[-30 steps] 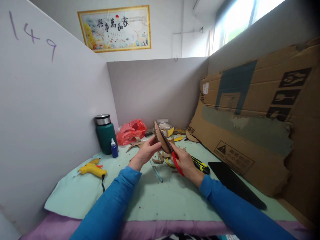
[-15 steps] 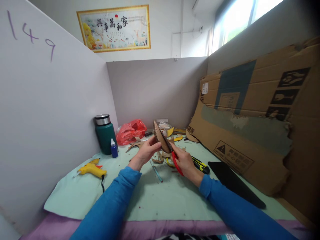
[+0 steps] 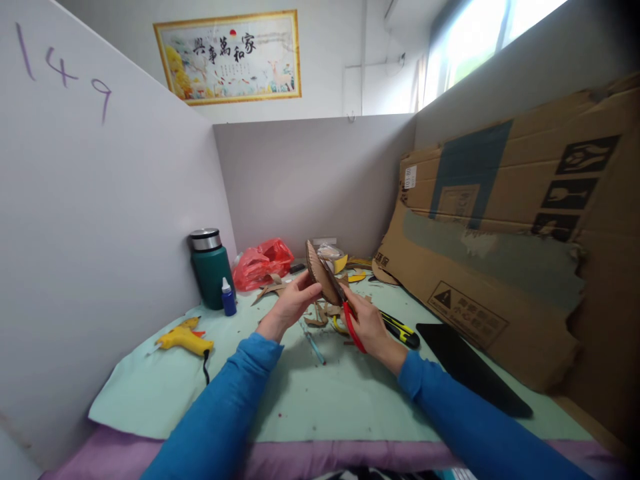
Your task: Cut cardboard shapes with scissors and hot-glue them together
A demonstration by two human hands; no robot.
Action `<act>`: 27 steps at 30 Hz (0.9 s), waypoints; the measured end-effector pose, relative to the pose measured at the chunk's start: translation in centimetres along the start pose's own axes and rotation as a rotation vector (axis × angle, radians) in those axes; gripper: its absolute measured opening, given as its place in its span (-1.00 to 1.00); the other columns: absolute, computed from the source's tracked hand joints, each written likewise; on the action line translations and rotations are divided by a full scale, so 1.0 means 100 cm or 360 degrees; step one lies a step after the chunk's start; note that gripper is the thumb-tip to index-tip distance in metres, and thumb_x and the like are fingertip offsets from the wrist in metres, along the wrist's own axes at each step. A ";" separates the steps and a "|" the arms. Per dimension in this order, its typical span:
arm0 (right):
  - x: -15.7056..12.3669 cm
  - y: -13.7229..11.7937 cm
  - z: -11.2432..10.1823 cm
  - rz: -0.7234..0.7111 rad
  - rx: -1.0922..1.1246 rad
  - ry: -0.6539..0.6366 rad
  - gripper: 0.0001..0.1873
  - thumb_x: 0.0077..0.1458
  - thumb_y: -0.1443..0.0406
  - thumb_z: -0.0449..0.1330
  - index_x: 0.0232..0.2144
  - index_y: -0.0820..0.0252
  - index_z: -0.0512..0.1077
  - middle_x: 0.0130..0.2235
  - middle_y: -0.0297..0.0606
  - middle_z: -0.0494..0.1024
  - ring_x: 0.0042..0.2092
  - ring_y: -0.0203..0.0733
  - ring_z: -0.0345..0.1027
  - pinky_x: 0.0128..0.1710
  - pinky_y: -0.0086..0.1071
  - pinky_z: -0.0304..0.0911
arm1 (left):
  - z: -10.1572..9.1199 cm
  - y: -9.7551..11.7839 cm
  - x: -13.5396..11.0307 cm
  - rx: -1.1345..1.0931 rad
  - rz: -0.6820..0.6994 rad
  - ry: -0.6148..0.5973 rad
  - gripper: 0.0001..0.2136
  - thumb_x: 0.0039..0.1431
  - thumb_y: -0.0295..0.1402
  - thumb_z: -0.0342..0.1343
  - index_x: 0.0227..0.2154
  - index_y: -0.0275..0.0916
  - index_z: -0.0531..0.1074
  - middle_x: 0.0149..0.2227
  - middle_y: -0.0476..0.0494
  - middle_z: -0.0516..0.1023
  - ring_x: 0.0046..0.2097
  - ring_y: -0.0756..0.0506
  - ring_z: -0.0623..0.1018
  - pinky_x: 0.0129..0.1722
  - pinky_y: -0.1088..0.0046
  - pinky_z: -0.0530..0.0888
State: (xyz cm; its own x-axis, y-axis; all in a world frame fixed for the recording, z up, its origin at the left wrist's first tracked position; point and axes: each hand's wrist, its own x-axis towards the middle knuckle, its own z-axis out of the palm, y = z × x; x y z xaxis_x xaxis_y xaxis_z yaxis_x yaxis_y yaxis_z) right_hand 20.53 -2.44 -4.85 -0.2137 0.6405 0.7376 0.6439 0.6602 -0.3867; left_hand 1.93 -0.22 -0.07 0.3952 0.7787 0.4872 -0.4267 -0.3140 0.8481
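My left hand point(image 3: 295, 301) pinches a curved brown piece of cardboard point(image 3: 321, 272), held tilted above the middle of the table. My right hand point(image 3: 369, 323) is closed round the red handles of a pair of scissors point(image 3: 354, 328). The scissor blades lie along the right edge of the cardboard; whether they bite into it I cannot tell. Below the hands, cardboard scraps point(image 3: 317, 317) and a light blue pen point(image 3: 314, 345) rest on the green table cover point(image 3: 345, 400). A black and yellow utility knife point(image 3: 400, 330) lies just right of my right hand.
At left are a yellow glue gun point(image 3: 185, 339), a blue bottle point(image 3: 229, 298) and a green flask point(image 3: 210, 270). A red plastic bag point(image 3: 263, 263) sits at the back. Large cardboard point(image 3: 480, 280) leans on the right wall behind a black flat board point(image 3: 473, 367).
Almost nothing differs. The scissor handles and my right hand have shifted very slightly; both hands keep their hold.
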 end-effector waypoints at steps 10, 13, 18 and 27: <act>0.001 0.002 -0.004 -0.0018 -0.0082 -0.0040 -0.44 0.12 0.33 0.03 0.19 0.18 0.20 -0.02 -0.12 0.50 -0.08 -0.09 0.41 -0.08 -0.27 0.32 | 0.000 0.002 -0.001 0.0017 0.0000 0.0037 -0.58 0.01 -0.32 0.26 -0.03 -0.23 0.40 0.03 -0.26 0.45 0.02 -0.23 0.46 -0.01 0.23 0.40; 0.001 0.003 -0.004 -0.0032 -0.0076 -0.0051 -0.44 0.12 0.34 0.02 0.19 0.18 0.20 -0.01 -0.12 0.50 -0.08 -0.09 0.41 -0.10 -0.28 0.33 | -0.001 0.002 -0.001 0.0008 -0.0006 0.0035 -0.58 0.00 -0.33 0.26 -0.04 -0.23 0.41 0.03 -0.26 0.45 0.02 -0.22 0.46 -0.01 0.23 0.39; 0.002 0.006 -0.003 -0.0053 -0.0057 -0.0040 -0.41 0.08 0.37 0.03 0.19 0.14 0.21 -0.04 -0.16 0.53 -0.12 -0.14 0.42 -0.13 -0.33 0.34 | -0.001 0.003 -0.001 0.0004 -0.0038 0.0041 -0.56 -0.01 -0.33 0.27 -0.02 -0.23 0.39 0.02 -0.25 0.46 0.02 -0.22 0.46 -0.02 0.26 0.40; 0.002 0.007 0.000 -0.0052 -0.0106 -0.0002 -0.43 0.08 0.38 0.03 0.17 0.19 0.24 -0.11 -0.17 0.56 -0.19 -0.16 0.43 -0.19 -0.36 0.33 | -0.001 0.003 -0.001 -0.0027 -0.0007 0.0024 -0.59 0.00 -0.34 0.26 -0.04 -0.21 0.42 0.01 -0.23 0.47 0.02 -0.20 0.46 0.02 0.24 0.38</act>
State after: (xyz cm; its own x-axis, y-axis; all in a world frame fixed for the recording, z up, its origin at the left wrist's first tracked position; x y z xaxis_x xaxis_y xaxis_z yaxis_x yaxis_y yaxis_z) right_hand 20.97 -1.86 -5.01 -0.2363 0.6195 0.7486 0.6842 0.6531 -0.3246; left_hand 1.67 -0.32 0.10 0.3848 0.7884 0.4799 -0.4388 -0.3012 0.8466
